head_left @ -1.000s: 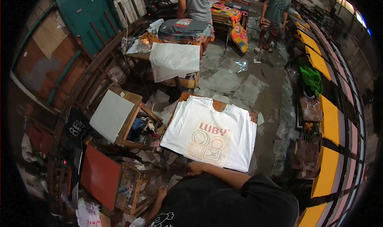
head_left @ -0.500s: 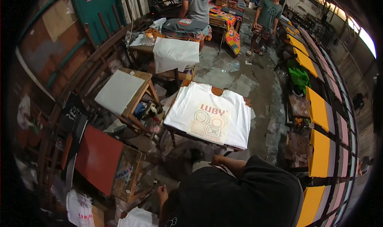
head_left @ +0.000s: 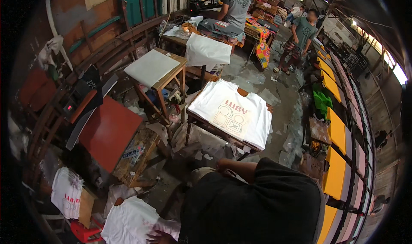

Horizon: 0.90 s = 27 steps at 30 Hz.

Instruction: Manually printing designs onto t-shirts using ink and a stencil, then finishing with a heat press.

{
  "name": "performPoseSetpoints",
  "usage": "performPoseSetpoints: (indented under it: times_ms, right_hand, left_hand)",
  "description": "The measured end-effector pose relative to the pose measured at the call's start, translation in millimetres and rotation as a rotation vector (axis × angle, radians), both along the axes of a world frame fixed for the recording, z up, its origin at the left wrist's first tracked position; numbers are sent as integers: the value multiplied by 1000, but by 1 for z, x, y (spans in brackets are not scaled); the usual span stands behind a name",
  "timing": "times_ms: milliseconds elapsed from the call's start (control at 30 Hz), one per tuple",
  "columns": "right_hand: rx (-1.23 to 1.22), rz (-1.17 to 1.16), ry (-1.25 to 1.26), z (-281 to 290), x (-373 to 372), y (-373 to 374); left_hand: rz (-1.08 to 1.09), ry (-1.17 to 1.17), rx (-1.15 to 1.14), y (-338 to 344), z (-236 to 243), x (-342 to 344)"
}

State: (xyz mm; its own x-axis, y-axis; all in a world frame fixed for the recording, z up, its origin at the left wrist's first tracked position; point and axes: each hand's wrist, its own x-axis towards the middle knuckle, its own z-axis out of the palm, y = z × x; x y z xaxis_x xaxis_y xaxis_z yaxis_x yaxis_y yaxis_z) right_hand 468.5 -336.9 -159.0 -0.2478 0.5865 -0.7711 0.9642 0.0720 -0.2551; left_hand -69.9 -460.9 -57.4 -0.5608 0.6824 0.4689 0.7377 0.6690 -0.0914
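Observation:
A stack of white T-shirts [head_left: 207, 107] with a pink-lettered, outlined print lies on a stand in the middle. Just in front of it, at my dark-clad body, my right hand [head_left: 222, 166] has its fingers curled; whatever may be inside them is hidden. At the lower left, my left hand [head_left: 159, 237] touches a white T-shirt [head_left: 126, 222] with a faint pink print, its fingers apart and partly cut off by the frame edge. Beside that shirt, more printed white shirts [head_left: 64, 192] rest on a board above a red plastic chair [head_left: 81, 231].
A red platen [head_left: 109, 132] and a wooden stand with white sheet [head_left: 151, 67] are at left. Yellow boards [head_left: 335, 130] line racks along the right. Farther back, a person in grey [head_left: 234, 8] works at cluttered tables and another person in green [head_left: 302, 33] stands in the aisle.
The view has shifted, showing more of the lower left. My left hand has moved down onto the white shirt there. My right hand has drawn back from the middle stack toward my body.

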Motion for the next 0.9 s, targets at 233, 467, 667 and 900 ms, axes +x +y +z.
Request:
performPoseSetpoints:
  times_ms: [233,467,667,900]
  right_hand:
    - [23,58,342,-103,35,38]
    - [-14,257,81,41,-28,62]
    - [-63,183,186,67,-48,97]
    - [-44,511,332,54,-34,133]
  left_hand:
    - [96,-497,-491,-12,-20,-1]
    - [368,-732,-183,-86,16,35]
    - [783,-720,-10,-151,-9,107]
    - [1504,-818,358,-118,-27,116]
